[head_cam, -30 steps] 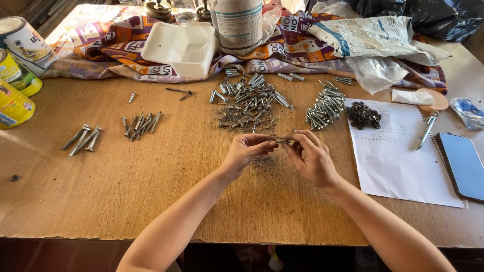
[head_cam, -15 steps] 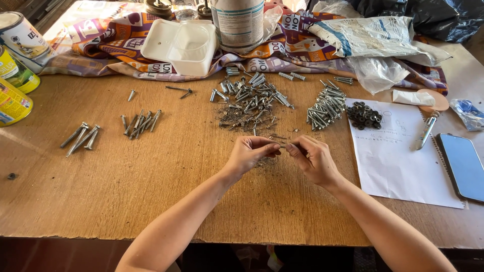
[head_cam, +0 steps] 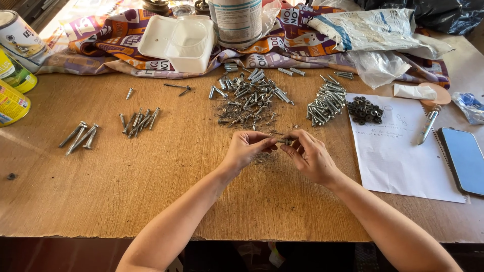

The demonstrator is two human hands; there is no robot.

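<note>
My left hand (head_cam: 245, 149) and my right hand (head_cam: 310, 157) meet above the middle of the wooden table (head_cam: 151, 191). Together they pinch a small metal screw (head_cam: 284, 141) between their fingertips. Beneath them lies a little patch of dark grit (head_cam: 263, 158). Just beyond the hands is a mixed heap of screws and bolts (head_cam: 249, 98). To its right sit a neat pile of screws (head_cam: 326, 100) and a cluster of black washers (head_cam: 366, 110).
Two small groups of long screws (head_cam: 79, 136) (head_cam: 139, 121) lie at the left. A sheet of paper (head_cam: 403, 151) with a pen (head_cam: 427, 126) and a phone (head_cam: 466, 160) is at the right. Cans (head_cam: 12, 95), a white plastic tub (head_cam: 177, 36), patterned cloth and bags line the back.
Both hands stay together over the same spot, only shifting their fingers around the small screw. Nothing else on the table has moved.
</note>
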